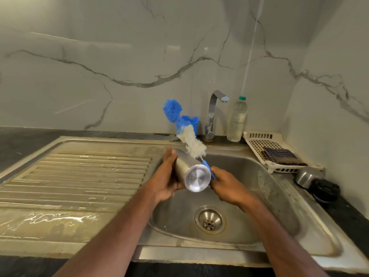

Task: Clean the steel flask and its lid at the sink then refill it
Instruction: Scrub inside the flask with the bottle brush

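Steel flask [190, 171] and brush [184, 134] held above sink [279, 196] basin.

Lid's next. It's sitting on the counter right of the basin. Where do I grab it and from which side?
Judging from this view, take the lid by its black cap end, coming from above with the right hand. It lies on its side, steel part toward the rack, with the wall close behind, so the top and sink side look open.

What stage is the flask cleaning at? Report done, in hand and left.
Done: the lid is off, lying on the counter right of the sink. In hand: the left hand holds the flask over the basin; the right hand grips the brush, bristles outside the flask. Left: scrubbing, the lid, refilling; no water runs from the tap.
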Motion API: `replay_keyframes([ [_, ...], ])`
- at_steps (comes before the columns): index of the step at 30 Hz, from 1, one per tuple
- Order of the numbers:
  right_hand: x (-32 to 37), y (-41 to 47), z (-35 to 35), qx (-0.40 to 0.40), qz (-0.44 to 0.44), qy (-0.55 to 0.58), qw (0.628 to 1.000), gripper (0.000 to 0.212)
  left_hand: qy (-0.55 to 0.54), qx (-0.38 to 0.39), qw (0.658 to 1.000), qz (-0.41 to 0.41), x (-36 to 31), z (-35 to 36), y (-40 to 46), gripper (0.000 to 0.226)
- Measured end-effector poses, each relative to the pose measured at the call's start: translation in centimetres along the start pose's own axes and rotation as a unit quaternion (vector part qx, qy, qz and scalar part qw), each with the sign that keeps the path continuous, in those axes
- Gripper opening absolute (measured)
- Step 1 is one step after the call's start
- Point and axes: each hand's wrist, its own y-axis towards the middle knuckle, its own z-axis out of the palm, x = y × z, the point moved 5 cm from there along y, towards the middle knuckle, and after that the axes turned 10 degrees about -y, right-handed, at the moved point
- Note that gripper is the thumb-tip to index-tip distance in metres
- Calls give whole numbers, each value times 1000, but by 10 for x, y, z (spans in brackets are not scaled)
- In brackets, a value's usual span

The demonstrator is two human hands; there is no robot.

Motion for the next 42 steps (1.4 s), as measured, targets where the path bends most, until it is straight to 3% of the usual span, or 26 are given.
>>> replay_keyframes([
  [1, -1, -2, -2, -8, -12, -8, 1000, 15, 0, 3, 1000, -14, 1, 0, 0, 64],
  [4, -1, -4, -2, -39, -44, -10, 998, 53, -4, -5, 999, -49, 9, -1, -3, 65],
  [8, 11, -3, 9, -50, -71, 55, 995, 75, 110, 18, 992, -67, 19, 2, -4, 68],
  [11, 15, -1, 13, -50, -73, 130, 988, 79, 125, 50, 989, -65, 17, 1, -4, 74],
  [16, 4, 3, 11, -56, -44, 237, 969, 82, 203, 177, 960, -84, 22, 5, -1, 103],
  [21, 3, -1, 8, -35, -41, 264, 963, 65, 331, 226, 915, -50, 28, -3, 8, 124],
  [25, 0, 1, 16, 12, 8, 315, 949, 68, 543, 134, 827, 63, 16, -12, 18, 137],
  [29, 3, 1, 15, 21, 0, 358, 933, 53, 487, 84, 843, 211, 6, -5, 17, 84],
  [32, 5, -2, 10, 32, -14, 377, 925, 58, 482, 36, 827, 287, 1, 1, 12, 77],
  [34, 0, -4, 4, 23, 8, 385, 923, 43, 498, 19, 813, 303, -2, 2, 10, 76],
  [36, -9, -10, -9, -47, 54, 319, 945, 20, 512, -7, 798, 317, -7, -1, 8, 74],
  [39, -22, -23, -37, -205, 77, 120, 968, 30, 557, -49, 759, 333, -17, -5, 4, 76],
  [42, -13, -31, -49, -256, 34, 68, 964, 30, 603, -68, 726, 324, -17, -5, 3, 73],
])
